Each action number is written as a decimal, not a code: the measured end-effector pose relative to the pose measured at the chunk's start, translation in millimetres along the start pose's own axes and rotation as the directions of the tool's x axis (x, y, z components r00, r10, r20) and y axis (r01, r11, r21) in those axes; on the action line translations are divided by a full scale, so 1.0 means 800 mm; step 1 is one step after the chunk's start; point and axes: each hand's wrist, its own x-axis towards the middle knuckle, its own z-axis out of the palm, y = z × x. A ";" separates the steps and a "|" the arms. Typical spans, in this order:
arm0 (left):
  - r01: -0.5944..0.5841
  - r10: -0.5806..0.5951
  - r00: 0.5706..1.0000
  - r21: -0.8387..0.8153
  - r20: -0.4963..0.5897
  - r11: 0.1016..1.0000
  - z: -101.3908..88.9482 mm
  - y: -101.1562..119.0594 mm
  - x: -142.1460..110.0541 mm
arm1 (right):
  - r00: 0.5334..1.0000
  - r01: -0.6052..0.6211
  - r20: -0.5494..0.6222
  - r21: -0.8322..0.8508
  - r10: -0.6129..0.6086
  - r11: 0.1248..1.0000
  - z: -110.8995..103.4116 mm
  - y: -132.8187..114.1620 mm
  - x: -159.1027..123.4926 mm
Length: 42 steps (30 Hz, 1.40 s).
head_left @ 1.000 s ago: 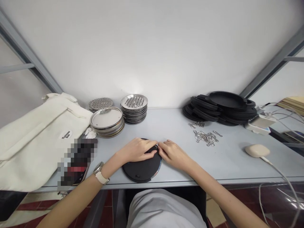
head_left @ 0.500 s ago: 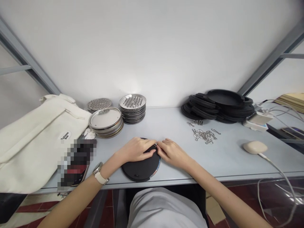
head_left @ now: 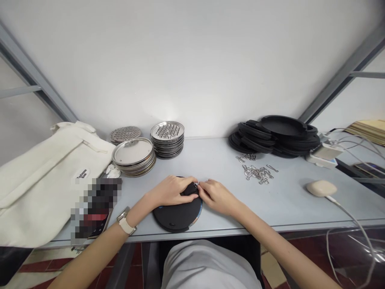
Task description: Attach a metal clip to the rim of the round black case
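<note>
A round black disc (head_left: 177, 218) with a bluish, shiny edge on its right lies near the table's front edge. My left hand (head_left: 171, 192) rests across its upper part and grips it, thumb and forefinger a little apart near the right rim. Between the two hands a small metal clasp (head_left: 195, 185) shows at the rim. My right hand (head_left: 217, 196) pinches it with thumb and bent fingers, which hide most of it. Several similar metal clasps (head_left: 259, 172) lie loose to the right.
Stacked metal discs (head_left: 134, 154) and grater plates (head_left: 167, 138) stand at the back left, beside a white bag (head_left: 57, 184). Black round trays (head_left: 285, 132) are piled at the back right. A beige corded device (head_left: 321, 188) and chargers (head_left: 326, 154) sit at the right.
My left thumb and forefinger have parted slightly, showing more of the disc and clasp between them. My right hand stays at the rim. The view has shifted a little.
</note>
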 end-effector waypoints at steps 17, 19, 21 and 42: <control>0.004 -0.005 1.000 -0.072 -0.014 0.997 0.001 -0.002 -0.001 | 0.999 -0.012 -0.036 0.102 0.016 0.995 0.002 0.001 0.000; 0.004 -0.005 1.000 -0.036 -0.022 0.999 0.001 -0.001 0.000 | 0.999 -0.014 -0.031 0.107 0.017 0.994 0.003 0.001 0.000; 0.006 -0.006 0.999 0.004 -0.033 1.000 0.002 -0.001 0.000 | 0.999 -0.013 -0.028 0.108 0.017 0.994 0.003 0.001 0.000; 0.016 -0.010 0.998 0.098 -0.060 0.995 0.006 -0.002 0.000 | 0.997 -0.028 -0.074 0.006 0.029 1.000 0.013 -0.009 -0.004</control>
